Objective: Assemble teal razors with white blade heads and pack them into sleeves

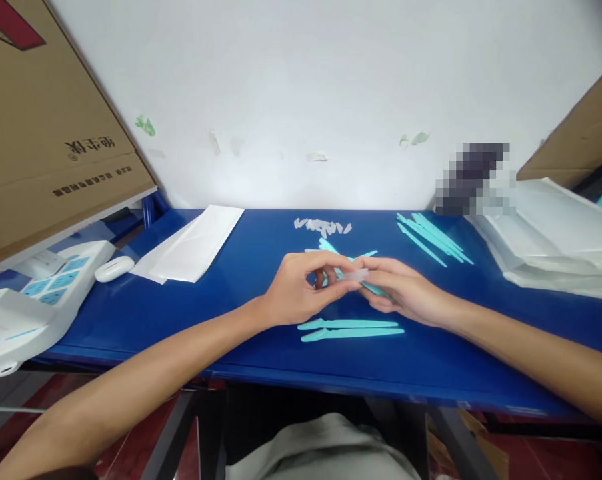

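My left hand (301, 288) pinches a small translucent cover (355, 274) between thumb and fingertips. Close against it, my right hand (408, 287) is closed around a turquoise eyebrow razor (375, 289), partly hidden by the fingers. Both hands meet above the blue table (221, 327), and the cover lies where their fingertips come together. Two turquoise razors (353, 332) lie side by side below the hands. Behind the fingers more turquoise razors (328, 247) are partly covered from view. Farther back rests a small heap of translucent covers (323, 227).
Several turquoise razors (431, 237) lie at the back right, beside stacked white plastic bags (555, 247). White paper-like sleeves (195, 247), a white earbud case (114, 268) and a power strip (55, 300) are on the left. A cardboard box (51, 133) leans over the left side.
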A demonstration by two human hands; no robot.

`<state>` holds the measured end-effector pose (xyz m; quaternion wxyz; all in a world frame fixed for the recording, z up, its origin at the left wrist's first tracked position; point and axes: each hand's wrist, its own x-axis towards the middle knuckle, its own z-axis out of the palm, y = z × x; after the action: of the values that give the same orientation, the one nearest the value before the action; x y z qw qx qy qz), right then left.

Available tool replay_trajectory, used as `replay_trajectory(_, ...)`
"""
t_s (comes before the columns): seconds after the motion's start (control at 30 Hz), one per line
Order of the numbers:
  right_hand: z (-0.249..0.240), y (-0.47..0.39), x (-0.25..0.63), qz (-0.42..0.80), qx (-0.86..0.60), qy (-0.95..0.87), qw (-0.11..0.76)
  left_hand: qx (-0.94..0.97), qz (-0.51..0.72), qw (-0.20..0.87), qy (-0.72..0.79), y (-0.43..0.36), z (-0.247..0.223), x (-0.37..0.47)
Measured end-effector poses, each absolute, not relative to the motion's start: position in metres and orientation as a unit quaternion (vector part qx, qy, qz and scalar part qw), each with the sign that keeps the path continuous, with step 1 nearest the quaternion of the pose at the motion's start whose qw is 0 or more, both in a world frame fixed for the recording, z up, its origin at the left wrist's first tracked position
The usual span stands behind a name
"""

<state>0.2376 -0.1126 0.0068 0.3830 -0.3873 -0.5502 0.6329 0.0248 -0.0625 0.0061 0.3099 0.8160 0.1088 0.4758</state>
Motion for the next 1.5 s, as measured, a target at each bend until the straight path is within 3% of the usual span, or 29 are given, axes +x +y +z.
replay_trajectory(0.2,0.01,-0.113,0.251,0.433,-0.484,-0.624,0.435,0.808,0.532,0.224,0.122,-0.045,0.014,0.012)
replay_trajectory(0.27,0.011,-0.114,0.252,0.337,-0.512,-0.657,0.44,0.802,0.504,0.278,0.158,-0.04,0.013,0.01)
replay_trajectory(0.4,0.01,-0.117,0.249,0.204,-0.495,-0.723,0.436,0.752,0.375,0.502,0.205,-0.036,0.005,0.016)
replay_trajectory(0.5,0.007,-0.118,0.247,0.168,-0.467,-0.769,0.403,0.709,0.289,0.605,0.219,-0.037,0.002,0.02)
replay_trajectory(0.6,0.002,-0.117,0.247,0.138,-0.457,-0.797,0.369,0.691,0.26,0.638,0.218,-0.037,0.004,0.02)
replay_trajectory(0.8,0.004,-0.118,0.248,0.113,-0.428,-0.827,0.347,0.692,0.202,0.66,0.212,-0.033,0.008,0.016)
replay_trajectory(1.1,0.01,-0.122,0.249,0.134,-0.41,-0.882,0.19,0.735,0.141,0.634,0.197,-0.03,0.006,0.014)
replay_trajectory(1.3,0.005,-0.115,0.25,0.12,-0.403,-0.868,0.266,0.798,0.195,0.537,0.189,-0.036,0.01,0.016)
replay_trajectory(1.5,0.01,-0.116,0.246,0.198,-0.448,-0.802,0.341,0.932,0.323,0.098,0.131,-0.044,0.006,0.015)
